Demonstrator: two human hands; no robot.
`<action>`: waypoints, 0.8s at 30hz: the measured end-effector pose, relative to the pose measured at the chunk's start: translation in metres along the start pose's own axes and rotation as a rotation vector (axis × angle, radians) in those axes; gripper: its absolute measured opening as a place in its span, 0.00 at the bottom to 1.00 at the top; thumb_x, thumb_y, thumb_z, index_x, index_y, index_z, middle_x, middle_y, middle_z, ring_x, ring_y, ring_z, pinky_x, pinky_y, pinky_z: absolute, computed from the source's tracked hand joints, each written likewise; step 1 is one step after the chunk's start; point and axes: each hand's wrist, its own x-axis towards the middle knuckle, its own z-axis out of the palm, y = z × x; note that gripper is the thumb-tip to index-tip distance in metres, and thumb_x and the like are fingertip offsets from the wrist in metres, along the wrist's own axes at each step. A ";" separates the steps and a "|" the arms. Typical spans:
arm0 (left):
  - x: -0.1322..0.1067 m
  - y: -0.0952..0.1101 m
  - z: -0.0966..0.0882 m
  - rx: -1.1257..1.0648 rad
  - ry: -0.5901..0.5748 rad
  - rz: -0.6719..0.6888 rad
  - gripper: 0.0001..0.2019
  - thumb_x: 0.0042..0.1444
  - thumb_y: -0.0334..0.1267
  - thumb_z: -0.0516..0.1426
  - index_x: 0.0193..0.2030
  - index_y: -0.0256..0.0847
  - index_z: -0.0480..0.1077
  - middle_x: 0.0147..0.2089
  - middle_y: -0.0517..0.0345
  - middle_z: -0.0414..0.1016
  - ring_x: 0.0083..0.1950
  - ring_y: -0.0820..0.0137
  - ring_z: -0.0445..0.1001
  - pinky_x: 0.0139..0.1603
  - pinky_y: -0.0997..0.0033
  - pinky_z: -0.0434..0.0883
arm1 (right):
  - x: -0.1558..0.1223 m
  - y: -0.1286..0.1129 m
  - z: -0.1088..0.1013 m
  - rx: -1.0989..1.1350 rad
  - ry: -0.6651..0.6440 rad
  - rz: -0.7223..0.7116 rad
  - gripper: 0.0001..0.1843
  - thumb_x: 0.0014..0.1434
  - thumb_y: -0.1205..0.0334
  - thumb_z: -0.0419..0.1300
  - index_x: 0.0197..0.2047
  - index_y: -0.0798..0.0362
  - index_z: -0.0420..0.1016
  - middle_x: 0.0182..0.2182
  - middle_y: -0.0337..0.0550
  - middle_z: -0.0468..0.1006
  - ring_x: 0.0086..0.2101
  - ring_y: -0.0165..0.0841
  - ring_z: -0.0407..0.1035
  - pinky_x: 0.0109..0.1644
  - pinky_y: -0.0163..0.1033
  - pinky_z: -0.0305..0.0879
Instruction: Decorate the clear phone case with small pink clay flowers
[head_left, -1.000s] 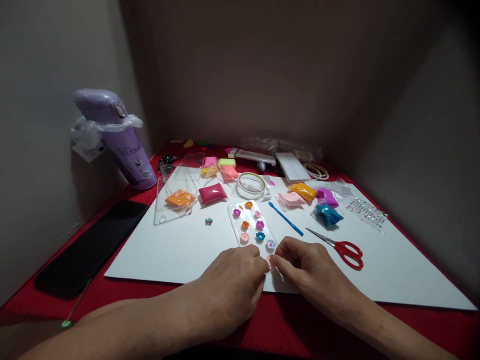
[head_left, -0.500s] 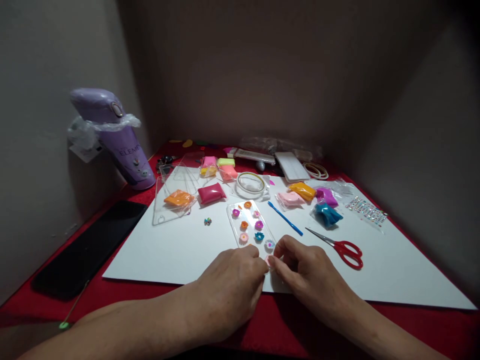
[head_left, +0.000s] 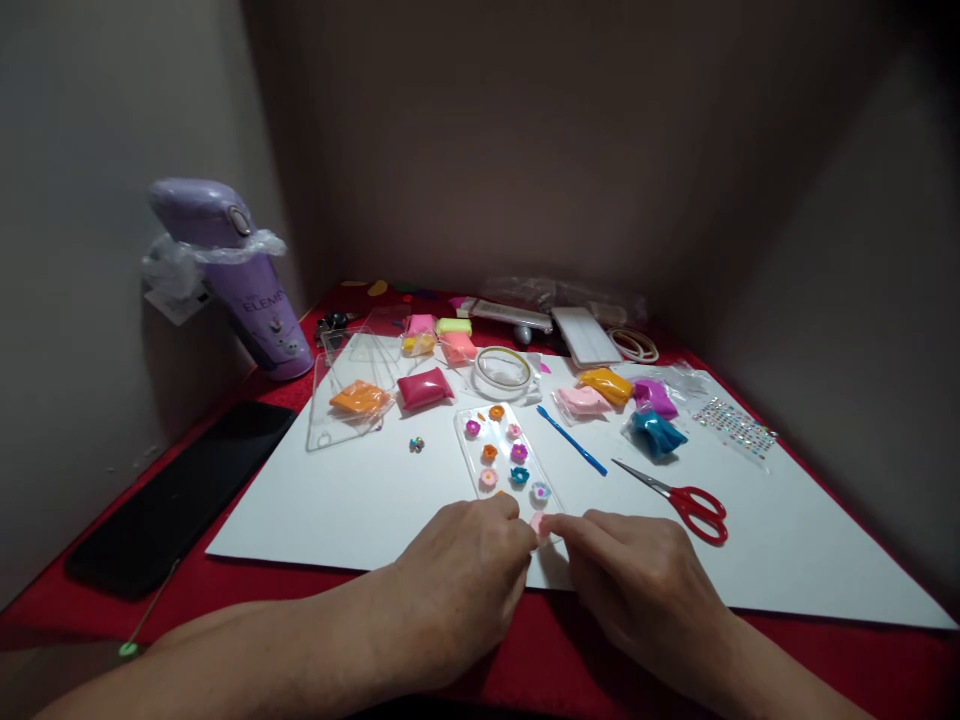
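Observation:
A clear plastic case (head_left: 502,440) lies on the white board, with several small clay flowers in orange, magenta, pink, teal and white on it. My left hand (head_left: 465,570) is closed over the case's lower end; its fingertips are hidden, so what they grip cannot be seen. At the near right corner sits a light pink clay piece (head_left: 539,524). The outstretched index finger of my right hand (head_left: 637,570) touches this piece, while the other fingers curl beneath. A teal flower (head_left: 520,476) and a white flower (head_left: 540,492) are just beyond my hands.
Red-handled scissors (head_left: 697,512) and a blue modelling tool (head_left: 571,440) lie to the right. Wrapped clay packets (head_left: 425,388), a tape roll (head_left: 502,370) and a gem sticker sheet (head_left: 735,424) are farther back. A black phone (head_left: 180,490) and purple bottle (head_left: 255,300) stand left.
My right hand has gone from a thumb-and-finger pinch by the pink clay piece to touching it with a straight index finger. My left hand has hardly moved.

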 end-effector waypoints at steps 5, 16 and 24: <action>-0.002 -0.001 0.003 0.010 0.019 0.019 0.10 0.58 0.26 0.48 0.27 0.38 0.63 0.32 0.56 0.68 0.29 0.72 0.63 0.29 0.71 0.59 | 0.004 0.000 0.003 -0.138 0.014 -0.084 0.15 0.60 0.74 0.49 0.42 0.57 0.76 0.19 0.40 0.71 0.19 0.32 0.64 0.23 0.39 0.47; 0.001 -0.001 0.003 0.048 0.013 0.013 0.09 0.59 0.28 0.49 0.28 0.38 0.63 0.31 0.57 0.68 0.28 0.73 0.63 0.29 0.71 0.58 | 0.000 0.005 -0.003 0.247 0.054 0.040 0.13 0.61 0.72 0.51 0.46 0.53 0.73 0.24 0.38 0.73 0.23 0.30 0.66 0.27 0.35 0.53; -0.001 -0.001 0.001 0.047 0.003 0.004 0.09 0.59 0.28 0.49 0.27 0.39 0.62 0.32 0.58 0.68 0.29 0.73 0.63 0.29 0.71 0.58 | 0.002 0.005 0.006 0.086 0.080 -0.047 0.14 0.62 0.74 0.50 0.44 0.55 0.75 0.21 0.39 0.70 0.20 0.31 0.62 0.25 0.37 0.47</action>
